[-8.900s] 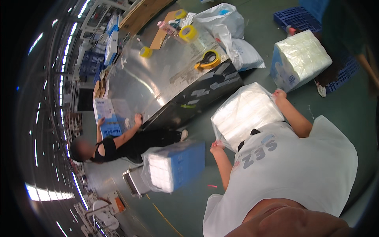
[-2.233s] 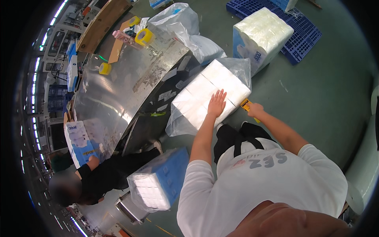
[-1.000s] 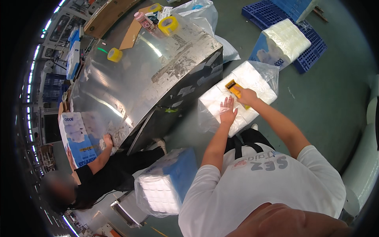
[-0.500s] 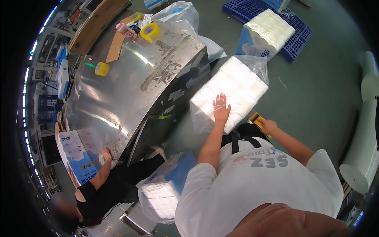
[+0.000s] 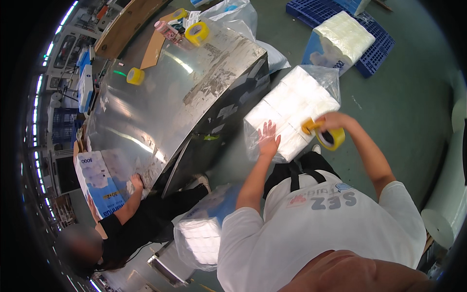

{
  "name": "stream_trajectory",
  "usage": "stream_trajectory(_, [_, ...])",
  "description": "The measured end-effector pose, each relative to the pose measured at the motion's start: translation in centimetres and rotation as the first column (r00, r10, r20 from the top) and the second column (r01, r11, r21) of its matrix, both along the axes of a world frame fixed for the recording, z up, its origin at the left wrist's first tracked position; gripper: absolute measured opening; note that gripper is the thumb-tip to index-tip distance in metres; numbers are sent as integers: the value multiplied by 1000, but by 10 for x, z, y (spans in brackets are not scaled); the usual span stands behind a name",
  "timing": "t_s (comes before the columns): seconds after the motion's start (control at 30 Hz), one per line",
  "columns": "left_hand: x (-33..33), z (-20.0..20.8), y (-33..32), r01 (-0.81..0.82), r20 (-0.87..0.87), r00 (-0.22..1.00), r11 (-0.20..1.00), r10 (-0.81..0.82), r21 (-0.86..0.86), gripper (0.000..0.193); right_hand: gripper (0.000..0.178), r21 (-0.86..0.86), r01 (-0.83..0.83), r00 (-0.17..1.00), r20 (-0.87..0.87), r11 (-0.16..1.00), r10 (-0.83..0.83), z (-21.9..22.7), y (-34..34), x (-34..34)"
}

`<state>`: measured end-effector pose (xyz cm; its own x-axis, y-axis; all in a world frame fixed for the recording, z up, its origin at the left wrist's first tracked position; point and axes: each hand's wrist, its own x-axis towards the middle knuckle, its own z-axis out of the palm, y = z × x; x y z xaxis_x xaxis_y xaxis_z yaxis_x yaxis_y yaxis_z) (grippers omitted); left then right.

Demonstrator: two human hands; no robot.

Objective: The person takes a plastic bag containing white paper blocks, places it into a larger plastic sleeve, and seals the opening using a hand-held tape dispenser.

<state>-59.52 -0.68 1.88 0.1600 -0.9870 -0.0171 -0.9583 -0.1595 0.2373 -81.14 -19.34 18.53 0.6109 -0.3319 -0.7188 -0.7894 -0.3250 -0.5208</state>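
A large bundle of white tissue packs [image 5: 291, 104] in a clear plastic bag stands in front of me. My left hand [image 5: 267, 139] lies on its near left part, fingers spread and pressing the film. In my right hand [image 5: 335, 121] is a yellow tape dispenser [image 5: 308, 126] with a wide tape roll [image 5: 332, 140] hanging below the fingers. The dispenser's head is over the right edge of the bundle; whether it touches the film I cannot tell.
A metal-topped table [image 5: 160, 112] at left bears tape rolls [image 5: 197, 33] and a pink bottle [image 5: 167, 31]. A co-worker [image 5: 141, 224] handles a blue-and-white pack [image 5: 97, 182] there. Another wrapped bundle [image 5: 335, 41] stands by the blue pallet [image 5: 377, 46]; one more [image 5: 199, 238] is at near left.
My right hand has lifted the tape dispenser from beside my leg up to the bundle's right edge. My left hand has slid nearer, toward the bundle's near left edge.
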Motion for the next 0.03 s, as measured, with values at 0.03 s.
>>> stream_trajectory(0.03, [-2,5,-2,-17,7,1000,1000,17,21,62,48,-129,27,992,129,991,-10,10,-9,15])
